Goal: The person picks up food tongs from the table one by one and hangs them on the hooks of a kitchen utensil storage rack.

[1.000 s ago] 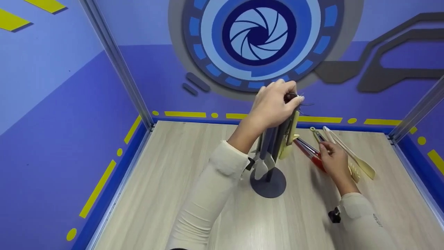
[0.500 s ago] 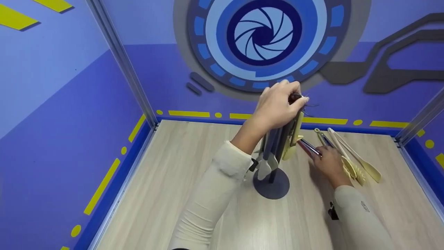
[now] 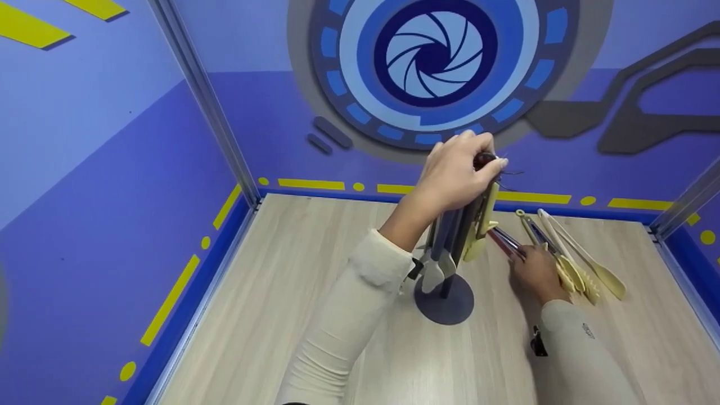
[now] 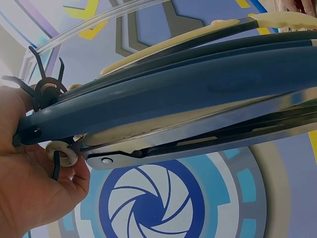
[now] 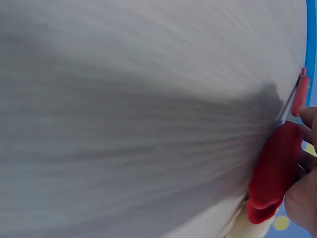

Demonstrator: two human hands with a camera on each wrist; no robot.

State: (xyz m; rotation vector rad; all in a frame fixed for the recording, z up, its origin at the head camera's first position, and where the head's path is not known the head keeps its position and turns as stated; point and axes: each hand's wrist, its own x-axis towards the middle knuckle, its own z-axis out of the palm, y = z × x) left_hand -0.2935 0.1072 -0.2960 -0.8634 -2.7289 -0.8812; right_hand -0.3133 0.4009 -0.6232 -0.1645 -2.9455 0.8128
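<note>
My left hand (image 3: 458,174) grips the top of a dark utensil stand with a round base (image 3: 444,306). Utensils hang from it, among them a pale-headed one (image 3: 433,274) and a yellow one (image 3: 486,216). In the left wrist view, curved black hooks (image 4: 47,94) show beside the left hand (image 4: 29,191), near a dark blue handle (image 4: 168,99) and a metal utensil (image 4: 198,148). Low over the table, my right hand (image 3: 537,274) holds red-tipped metal tongs (image 3: 509,243). Its thumb and fingers lie against the red tip (image 5: 277,168) in the right wrist view.
Right of my right hand lie more utensils: tongs with a green ring (image 3: 520,214), a toothed yellow server (image 3: 590,289) and a yellow spatula-like tool (image 3: 613,284). Blue walls (image 3: 247,135) enclose the wooden table (image 3: 292,247) at the back and sides.
My right hand has come down from over the green-ringed tongs, leftward onto the red-tipped tongs. The left hand keeps its grip on the stand. The head view has shifted slightly.
</note>
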